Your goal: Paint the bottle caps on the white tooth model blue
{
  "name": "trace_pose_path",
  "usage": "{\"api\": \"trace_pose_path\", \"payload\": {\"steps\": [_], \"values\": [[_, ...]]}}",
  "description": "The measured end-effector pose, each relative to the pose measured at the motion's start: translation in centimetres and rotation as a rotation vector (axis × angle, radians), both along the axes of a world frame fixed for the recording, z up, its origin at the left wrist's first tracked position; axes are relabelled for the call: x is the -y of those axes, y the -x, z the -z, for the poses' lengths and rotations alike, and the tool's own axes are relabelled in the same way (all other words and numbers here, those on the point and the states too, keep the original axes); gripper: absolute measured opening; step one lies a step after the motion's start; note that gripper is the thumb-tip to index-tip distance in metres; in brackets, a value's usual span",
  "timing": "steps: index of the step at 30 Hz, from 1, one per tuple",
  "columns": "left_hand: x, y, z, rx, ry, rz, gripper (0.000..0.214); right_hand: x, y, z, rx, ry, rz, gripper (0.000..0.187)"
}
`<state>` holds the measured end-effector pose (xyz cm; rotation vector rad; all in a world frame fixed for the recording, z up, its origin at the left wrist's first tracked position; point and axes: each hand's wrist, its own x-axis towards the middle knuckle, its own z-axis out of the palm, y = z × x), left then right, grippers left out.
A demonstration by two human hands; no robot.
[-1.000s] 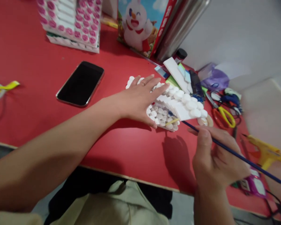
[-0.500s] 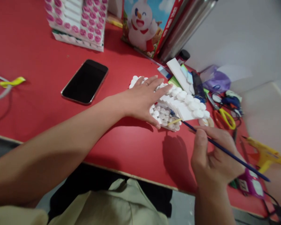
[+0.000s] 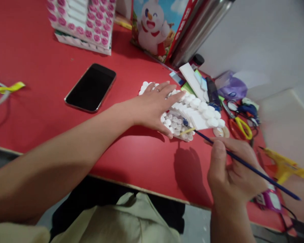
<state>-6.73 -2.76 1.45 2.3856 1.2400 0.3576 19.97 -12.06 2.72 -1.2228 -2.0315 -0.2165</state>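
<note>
A white craft piece, made of rows of small round pieces with flat white steps along the middle, lies on the red table. My left hand rests over its left part with fingers spread, hiding some of it. In my right hand is a thin dark blue paintbrush, pinched between thumb and fingers. The brush's tip reaches the round pieces on the near side of the craft piece. A short yellowish stick lies across that same side by the tip.
A black phone lies left of the craft piece. Behind stand a pink-and-white craft model, a snowman-printed box and a steel flask. To the right are scissors, a purple bag and a yellow glue gun.
The paintbrush's back end has swung slightly right and down as my right hand shifted a little. My left hand stays spread on the craft piece.
</note>
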Motion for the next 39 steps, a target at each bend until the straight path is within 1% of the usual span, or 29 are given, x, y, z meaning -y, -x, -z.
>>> {"api": "trace_pose_path", "payload": {"steps": [3, 7, 10, 13, 18, 22, 26, 31, 36, 39], "values": [[-0.02, 0.04, 0.11, 0.012, 0.004, -0.003, 0.139, -0.13, -0.07, 0.08, 0.01, -0.039, -0.02, 0.016], [-0.07, 0.12, 0.3, 0.027, -0.012, 0.003, 0.138, -0.25, -0.13, 0.23, 0.03, -0.051, -0.024, 0.016], [-0.1, 0.14, 0.37, 0.02, -0.013, 0.002, 0.138, -0.13, -0.04, 0.05, 0.027, -0.048, -0.016, 0.018], [-0.09, 0.11, 0.38, 0.022, -0.002, 0.001, 0.139, -0.02, 0.13, -0.14, 0.01, -0.013, -0.014, 0.02], [-0.08, 0.09, 0.33, 0.027, 0.005, 0.002, 0.139, -0.06, 0.17, -0.26, 0.016, -0.022, 0.011, 0.017], [-0.07, 0.15, 0.3, 0.015, -0.01, 0.005, 0.139, -0.09, 0.08, -0.35, 0.028, -0.025, -0.019, 0.015], [-0.04, 0.18, 0.35, 0.017, -0.015, 0.004, 0.14, -0.05, 0.0, -0.32, 0.034, -0.034, 0.008, 0.014], [-0.03, 0.16, 0.35, 0.013, -0.007, -0.002, 0.139, -0.16, -0.15, -0.14, 0.024, -0.036, -0.034, 0.016], [0.0, 0.16, 0.19, 0.005, 0.004, -0.005, 0.14, -0.11, -0.1, -0.36, 0.037, -0.038, -0.01, 0.016], [-0.02, 0.21, 0.25, 0.007, 0.003, -0.002, 0.139, -0.1, 0.06, -0.55, 0.059, -0.037, -0.045, 0.016]]}}
